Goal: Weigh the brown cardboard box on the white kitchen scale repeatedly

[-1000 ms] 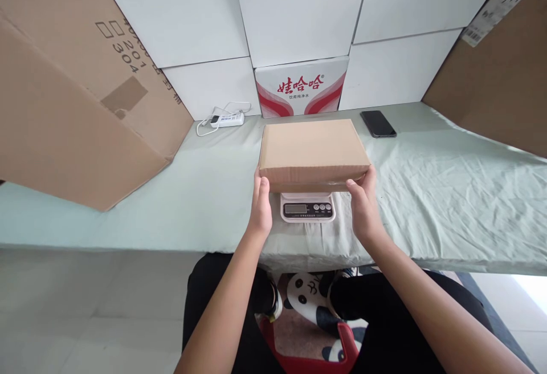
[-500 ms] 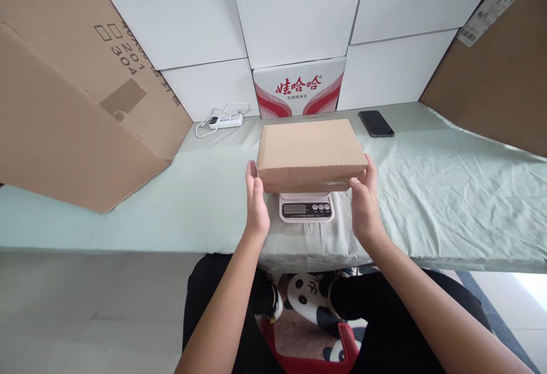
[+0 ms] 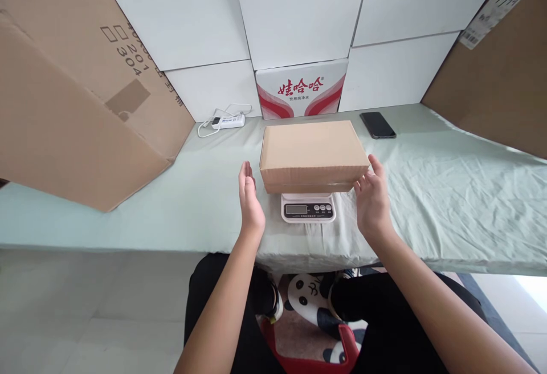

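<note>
A flat brown cardboard box (image 3: 313,151) rests on a small white digital scale (image 3: 308,208) near the table's front edge. My left hand (image 3: 250,203) hovers a little to the left of the box, fingers straight and apart, touching nothing. My right hand (image 3: 372,198) is held open just right of the box's front right corner, close to it but not gripping. The scale's display and buttons show under the box's front edge.
The table (image 3: 448,191) carries a pale green cloth. A black phone (image 3: 378,125) lies at the back right, a white power strip (image 3: 228,121) with its cable at the back left. Large brown cartons (image 3: 72,106) lean at both sides; white boxes stand behind.
Both hands have let go of the box's sides and drawn outward. The box stays on the scale.
</note>
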### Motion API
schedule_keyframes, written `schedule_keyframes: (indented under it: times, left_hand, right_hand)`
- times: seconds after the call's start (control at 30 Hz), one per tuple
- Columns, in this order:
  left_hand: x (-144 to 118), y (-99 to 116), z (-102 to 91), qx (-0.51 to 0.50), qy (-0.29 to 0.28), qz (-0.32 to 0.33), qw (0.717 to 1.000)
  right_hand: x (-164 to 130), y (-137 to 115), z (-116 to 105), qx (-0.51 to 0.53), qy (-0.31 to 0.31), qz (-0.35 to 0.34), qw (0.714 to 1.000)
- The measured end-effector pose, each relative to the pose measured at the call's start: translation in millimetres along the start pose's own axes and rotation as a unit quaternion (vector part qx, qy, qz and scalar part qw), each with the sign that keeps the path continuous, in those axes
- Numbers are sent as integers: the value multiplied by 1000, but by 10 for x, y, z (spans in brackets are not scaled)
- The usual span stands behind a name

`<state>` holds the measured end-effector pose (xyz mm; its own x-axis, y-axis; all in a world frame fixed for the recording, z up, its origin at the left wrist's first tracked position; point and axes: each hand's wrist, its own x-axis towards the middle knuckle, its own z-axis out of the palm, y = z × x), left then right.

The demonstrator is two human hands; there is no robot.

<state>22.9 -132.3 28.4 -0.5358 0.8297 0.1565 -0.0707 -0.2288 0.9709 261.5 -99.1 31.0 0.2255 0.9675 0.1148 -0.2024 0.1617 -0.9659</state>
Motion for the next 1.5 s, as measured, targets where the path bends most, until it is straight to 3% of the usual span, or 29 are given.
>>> schedule_keyframes:
  times: [0.23,0.57,0.8,0.97,1.13,1.2,1.33,1.5]
  left_hand:
    - [2,-29,56,-46,-26,-48,997]
    - [-17,-28,114,-54,-77,-26,995]
    - [-55,-150,125,-31,-80,-20,996]
    - [-56,-76,161,-25,-84,-14,996]
    - [260,104,341,-36,-112,33,992]
    - [452,120,438,-43,-133,10,990]
    - [820,21,598,-49,-150,-32,987]
    - [1125,-147,682,-74,-145,-19,987]
  right_hand:
    - [65,94,-109,-36,-50,-17,998]
    - [124,196,-121,-120,-93,-117,982]
    - [-80,-16,82,-81,-68,-76,992]
    - [-49,-26,132,-56,-70,-70,994]
    - [374,33,142,-48,-65,-112,990]
    - [572,17,153,-57,-78,-139,985]
    - [851,-12,198,-90,-97,-168,977]
    - [1035,160,273,-95,-122,-177,972]
